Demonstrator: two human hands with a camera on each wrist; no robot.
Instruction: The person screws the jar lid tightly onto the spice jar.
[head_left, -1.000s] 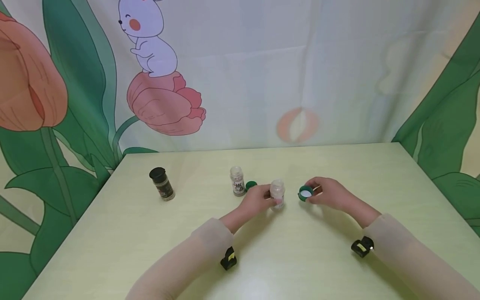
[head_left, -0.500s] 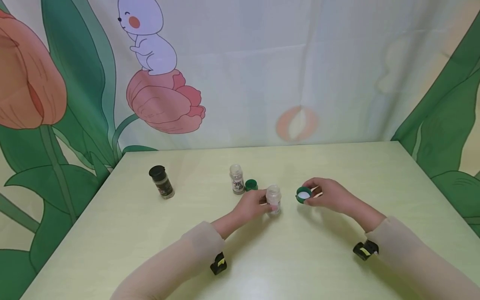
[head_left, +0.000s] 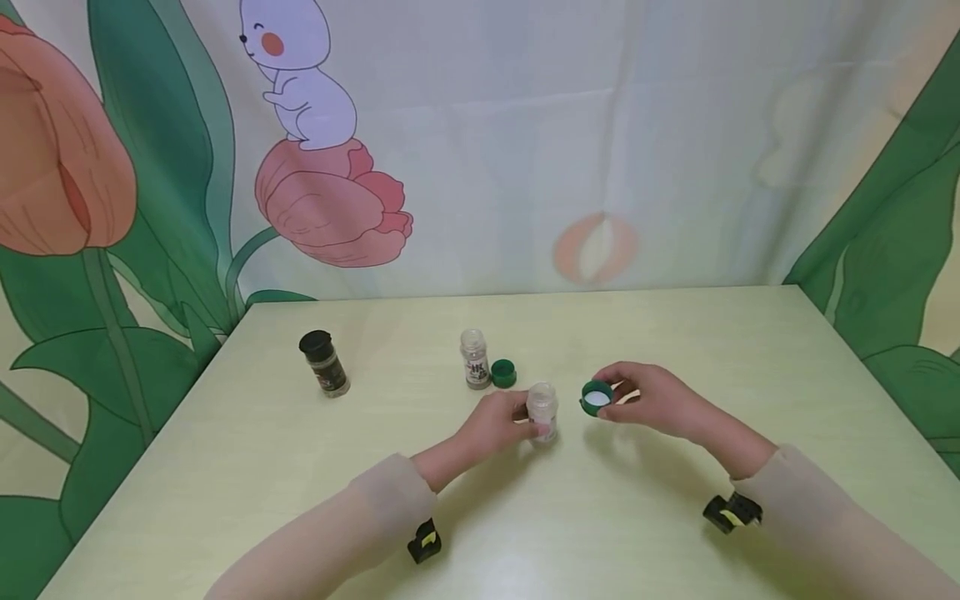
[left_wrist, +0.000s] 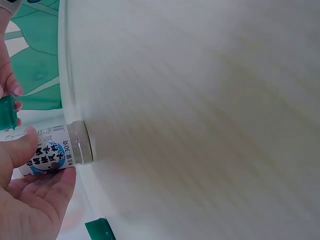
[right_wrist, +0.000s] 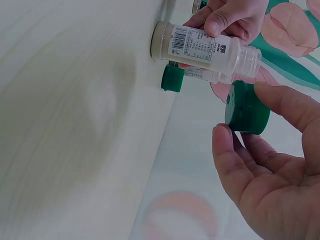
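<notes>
Now we see the left hand (head_left: 491, 425) gripping the jar (head_left: 543, 403), the right hand (head_left: 660, 402) pinching the cap (head_left: 597, 397) at its three o'clock, both eased toward six, leaving the jar uncapped, perhaps on the table (head_left: 750, 350).

"Where does the head view look from?"

"Over the near side of the table (head_left: 562, 533), facing forward and down, far enough back to include the backdrop (head_left: 487, 192)."

"And the wrist views?"

"Both close in and rolled sideways. One has the left hand (left_wrist: 37, 200) at lower left, the other the right hand (right_wrist: 275, 185) at lower right. They share the bottle (right_wrist: 205, 47): left edge in the first, upper right in the second."
</notes>
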